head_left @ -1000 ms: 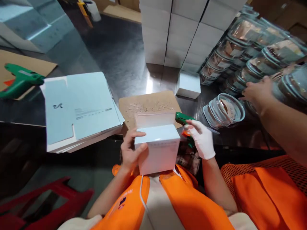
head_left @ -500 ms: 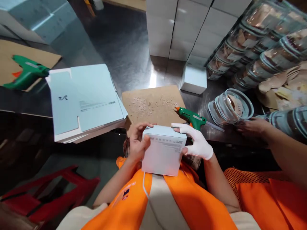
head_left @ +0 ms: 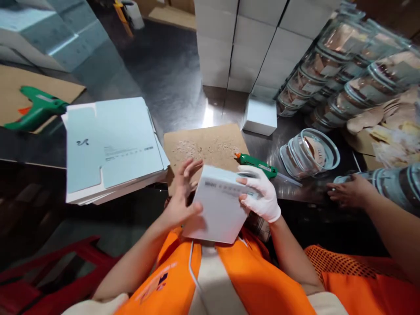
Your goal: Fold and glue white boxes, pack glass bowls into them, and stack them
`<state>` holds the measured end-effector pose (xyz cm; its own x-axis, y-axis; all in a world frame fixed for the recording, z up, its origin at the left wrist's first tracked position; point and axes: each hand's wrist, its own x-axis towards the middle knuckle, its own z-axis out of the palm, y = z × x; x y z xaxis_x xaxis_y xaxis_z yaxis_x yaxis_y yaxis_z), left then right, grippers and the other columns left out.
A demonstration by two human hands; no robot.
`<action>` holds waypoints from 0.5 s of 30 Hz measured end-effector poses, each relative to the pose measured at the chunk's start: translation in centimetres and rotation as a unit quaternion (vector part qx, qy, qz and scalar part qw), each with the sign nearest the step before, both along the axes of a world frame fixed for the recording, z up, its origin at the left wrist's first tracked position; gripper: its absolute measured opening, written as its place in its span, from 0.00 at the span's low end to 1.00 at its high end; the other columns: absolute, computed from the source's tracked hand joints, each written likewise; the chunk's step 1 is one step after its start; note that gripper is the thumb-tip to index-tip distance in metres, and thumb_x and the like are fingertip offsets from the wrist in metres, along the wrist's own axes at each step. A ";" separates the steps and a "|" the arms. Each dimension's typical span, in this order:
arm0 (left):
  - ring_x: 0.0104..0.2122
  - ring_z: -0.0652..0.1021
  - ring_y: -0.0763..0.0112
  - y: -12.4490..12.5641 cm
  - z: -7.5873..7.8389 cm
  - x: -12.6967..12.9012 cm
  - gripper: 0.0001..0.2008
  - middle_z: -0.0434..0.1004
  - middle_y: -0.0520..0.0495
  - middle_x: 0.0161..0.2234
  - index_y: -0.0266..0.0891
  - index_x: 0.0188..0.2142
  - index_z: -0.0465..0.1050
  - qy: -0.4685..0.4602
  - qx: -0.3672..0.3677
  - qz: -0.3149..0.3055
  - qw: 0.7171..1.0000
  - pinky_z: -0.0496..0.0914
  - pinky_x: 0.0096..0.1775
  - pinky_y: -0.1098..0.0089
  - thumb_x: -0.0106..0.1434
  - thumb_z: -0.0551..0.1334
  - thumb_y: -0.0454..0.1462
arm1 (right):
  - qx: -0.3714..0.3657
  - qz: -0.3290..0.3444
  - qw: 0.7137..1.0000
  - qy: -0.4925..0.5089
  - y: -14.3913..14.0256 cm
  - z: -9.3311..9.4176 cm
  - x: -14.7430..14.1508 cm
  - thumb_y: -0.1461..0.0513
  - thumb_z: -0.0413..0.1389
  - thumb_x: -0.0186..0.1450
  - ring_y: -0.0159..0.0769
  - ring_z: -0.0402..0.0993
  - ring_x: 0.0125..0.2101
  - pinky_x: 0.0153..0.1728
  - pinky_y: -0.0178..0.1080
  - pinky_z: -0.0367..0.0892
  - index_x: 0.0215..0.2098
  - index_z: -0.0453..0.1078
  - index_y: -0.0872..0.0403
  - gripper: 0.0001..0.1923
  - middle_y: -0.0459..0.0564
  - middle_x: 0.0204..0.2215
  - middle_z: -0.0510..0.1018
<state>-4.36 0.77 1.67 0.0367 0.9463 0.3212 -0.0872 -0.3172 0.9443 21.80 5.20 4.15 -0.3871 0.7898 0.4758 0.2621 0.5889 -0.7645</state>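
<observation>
In front of my chest is a white cardboard box (head_left: 216,210) with small printing and a barcode, tilted. My right hand (head_left: 260,194), in a white glove with bare fingertips, grips its right side between thumb and fingers. At the box's left edge, my bare left hand (head_left: 182,199) is open, fingers spread, its thumb at or against the box. Just beyond my right hand lies a green glue gun (head_left: 259,165) with an orange tip. It rests partly on a brown cardboard sheet (head_left: 210,135) littered with bits of dried glue.
A pile of flat box blanks (head_left: 111,144) lies left, beside another green glue gun (head_left: 36,109). Stacked white boxes (head_left: 216,43) and one smaller-looking white box (head_left: 260,114) stand beyond. Clear round tubs (head_left: 308,153) fill the right, near a co-worker's hand (head_left: 351,190).
The box has turned and tilted in my right hand. My left hand's fingers have come off its top edge and spread. The co-worker's hand has moved from the upright tubs to the lying ones.
</observation>
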 end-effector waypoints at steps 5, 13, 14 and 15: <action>0.50 0.84 0.49 2.4 3.0 -2.7 0.50 0.80 0.40 0.53 0.51 0.71 0.56 0.089 -0.143 -0.014 0.986 0.81 0.47 0.57 0.57 0.79 0.50 | -0.094 -0.095 0.985 0.106 2.4 0.1 0.1 0.30 0.58 0.64 0.53 0.76 0.63 0.56 0.53 0.79 0.77 0.50 0.44 0.54 0.63 0.72 0.65; 0.56 0.81 0.57 27.6 6.4 1.1 0.39 0.81 0.41 0.54 0.31 0.66 0.62 0.004 -0.136 0.164 0.977 0.74 0.57 0.48 0.62 0.76 0.39 | -0.027 -0.328 0.863 -0.383 17.2 2.9 4.3 0.58 0.50 0.74 0.59 0.61 0.71 0.71 0.62 0.58 0.74 0.61 0.56 0.32 0.63 0.72 0.67; 0.57 0.81 0.57 30.2 6.0 2.2 0.36 0.82 0.40 0.53 0.30 0.62 0.67 0.004 -0.134 0.169 0.977 0.73 0.60 0.50 0.60 0.77 0.38 | -0.050 -0.319 0.836 -0.444 19.0 2.9 4.2 0.58 0.51 0.74 0.61 0.57 0.73 0.70 0.65 0.58 0.77 0.57 0.55 0.34 0.62 0.75 0.62; 0.55 0.81 0.57 32.2 5.3 3.2 0.32 0.83 0.39 0.51 0.29 0.57 0.71 0.001 -0.120 0.174 0.977 0.73 0.60 0.52 0.58 0.78 0.38 | -0.076 -0.305 0.814 -0.489 20.6 2.9 4.1 0.57 0.50 0.75 0.63 0.53 0.74 0.69 0.68 0.58 0.79 0.53 0.52 0.36 0.59 0.77 0.58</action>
<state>-1.16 32.98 6.95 -0.3014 0.9494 0.0881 -0.0117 -0.0961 0.9953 25.86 25.78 7.08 -0.0360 0.9978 0.0549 0.9969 0.0397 -0.0674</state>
